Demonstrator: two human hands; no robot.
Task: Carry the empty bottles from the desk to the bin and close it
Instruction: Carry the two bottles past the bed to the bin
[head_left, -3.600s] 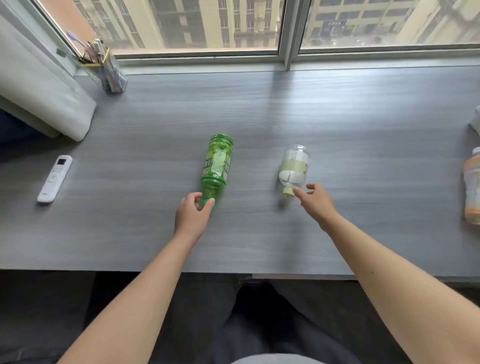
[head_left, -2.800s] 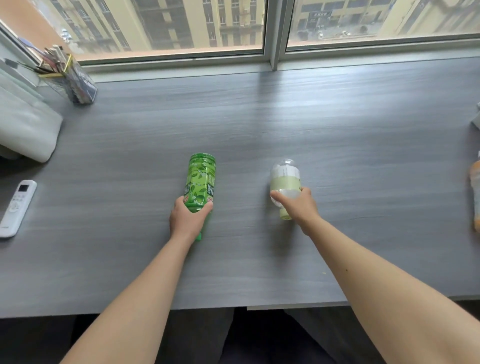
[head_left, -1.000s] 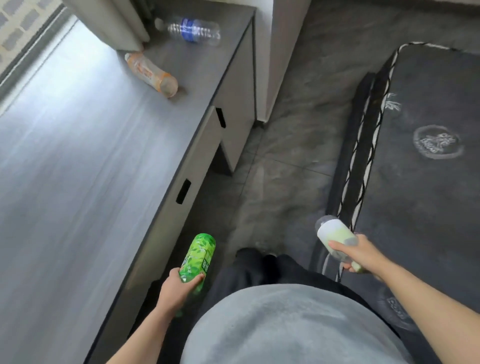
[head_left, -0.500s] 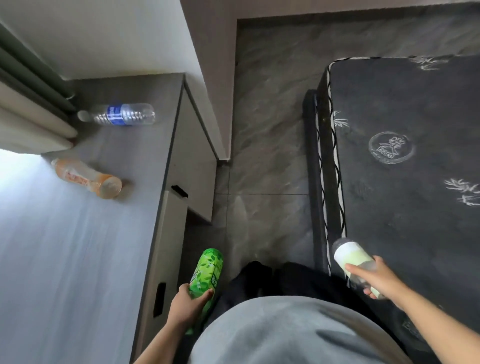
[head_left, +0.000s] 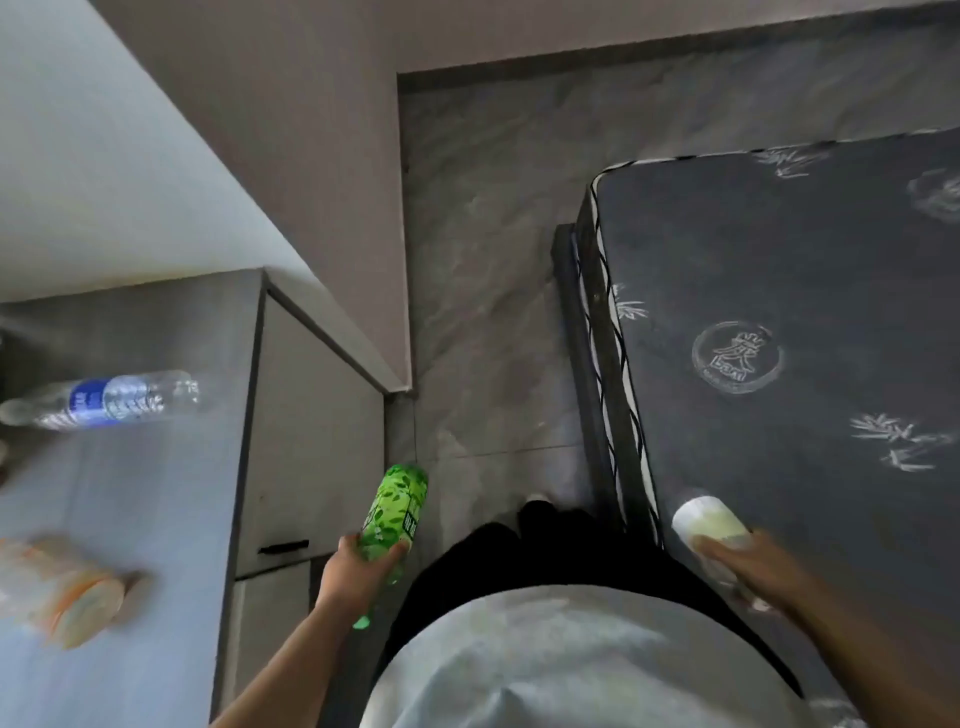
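The left hand (head_left: 358, 569) has its grip wrapped around the lower half of a green bottle (head_left: 396, 512), whose long axis runs away from the body and a little to the right, base end far, green cap end near the wrist. The right hand (head_left: 748, 566) grasps a small clear bottle (head_left: 709, 526) with a pale green label, blurred, its rounded base pointing forward and left, above the near edge of the mattress (head_left: 789, 322). Both bottles are ribbed or printed plastic, held in the air. To the left, on the grey wood-grain bench (head_left: 156, 519), two more bottles lie on their sides: a clear one with a blue label (head_left: 104, 400), long axis running left to right, and an orange one (head_left: 62, 592), badly blurred. Between the bench's drawer front (head_left: 311, 441) and the dark mattress with its patterned piping runs a strip of marbled grey floor (head_left: 483, 312), reaching to the far wall.
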